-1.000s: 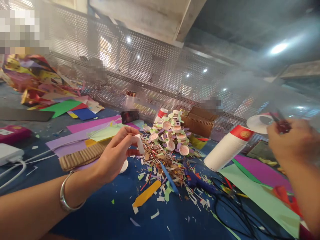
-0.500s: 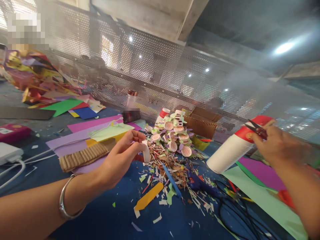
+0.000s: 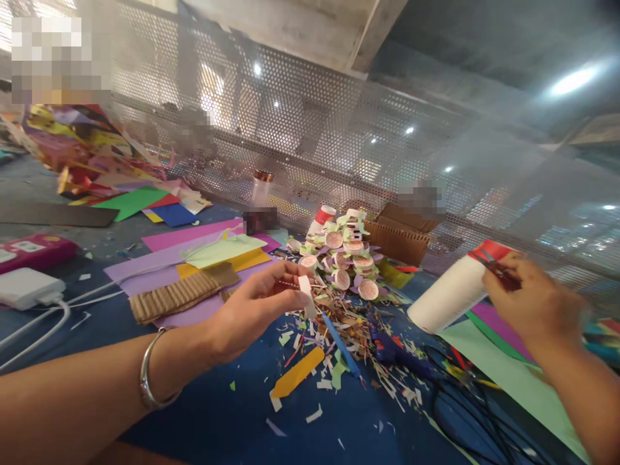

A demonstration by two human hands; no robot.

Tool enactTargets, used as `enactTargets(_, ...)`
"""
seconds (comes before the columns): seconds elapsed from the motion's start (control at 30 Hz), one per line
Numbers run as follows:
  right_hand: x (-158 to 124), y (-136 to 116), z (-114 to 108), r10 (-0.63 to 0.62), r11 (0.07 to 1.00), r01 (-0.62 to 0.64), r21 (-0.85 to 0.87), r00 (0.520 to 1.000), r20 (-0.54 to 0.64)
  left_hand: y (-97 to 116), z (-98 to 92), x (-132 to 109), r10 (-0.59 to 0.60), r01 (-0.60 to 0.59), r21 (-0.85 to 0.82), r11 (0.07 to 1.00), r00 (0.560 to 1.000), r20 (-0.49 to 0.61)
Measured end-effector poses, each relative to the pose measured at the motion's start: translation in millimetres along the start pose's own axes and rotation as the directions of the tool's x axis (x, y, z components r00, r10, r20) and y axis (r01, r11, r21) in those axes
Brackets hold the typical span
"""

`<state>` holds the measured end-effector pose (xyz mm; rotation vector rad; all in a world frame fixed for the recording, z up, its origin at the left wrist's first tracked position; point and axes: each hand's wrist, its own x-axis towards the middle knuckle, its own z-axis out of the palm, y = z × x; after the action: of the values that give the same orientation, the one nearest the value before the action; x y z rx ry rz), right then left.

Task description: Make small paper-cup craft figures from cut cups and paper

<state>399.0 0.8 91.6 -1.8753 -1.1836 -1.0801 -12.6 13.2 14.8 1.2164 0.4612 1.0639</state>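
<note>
The left hand, a plain silver bangle on its wrist, pinches a small white paper strip between thumb and fingers, above the blue worktop. The strip hangs in front of a cone-shaped pile of white paper discs with green and lilac paper bits. The right hand has its fingers curled around dark-handled metal scissors, their blades crossing in front of the red top of a leaning stack of white paper cups; whether they touch it I cannot tell. Among loose paper scraps lie a slim blue pen-like tool, an orange-yellow paper strip and a dark blue glue gun. Ribbed brown cardboard rests left of the left hand.
</note>
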Motion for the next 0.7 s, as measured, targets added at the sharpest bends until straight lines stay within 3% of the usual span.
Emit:
enactTargets(0.13,-42,-54,-19,-0.003,0.925,-0.067,0.375,0.983,0.183,-2,-0.4,-2,0.046,-0.05,0.096,0.994,0.998,0.047)
enactTargets(0.23,-79,-107,-38,-0.138,0.785,-0.126,0.606,0.919,0.37,-4,-0.6,-2,0.066,-0.075,0.15,0.986,0.996,0.068)
enactTargets(0.37,-115,-163,-59,-0.328,0.6,-0.209,0.772,0.816,0.477,-7,-0.4,-2,0.1,-0.107,0.1,0.989,0.992,0.071)
enactTargets(0.47,-129,-180,-68,-0.393,0.516,-0.263,0.815,0.773,0.498,-8,0.1,-1,0.082,-0.087,0.068,0.994,0.995,0.064)
enactTargets(0.6,-136,-180,-72,-0.461,0.4,-0.362,0.842,0.715,0.526,-7,1.6,-1,0.054,-0.055,0.042,0.998,0.998,0.022)
enactTargets(0.7,-141,-179,-73,-0.473,0.428,-0.347,0.835,0.701,0.534,-9,3.1,-1,0.071,-0.071,0.025,0.997,0.998,0.002)
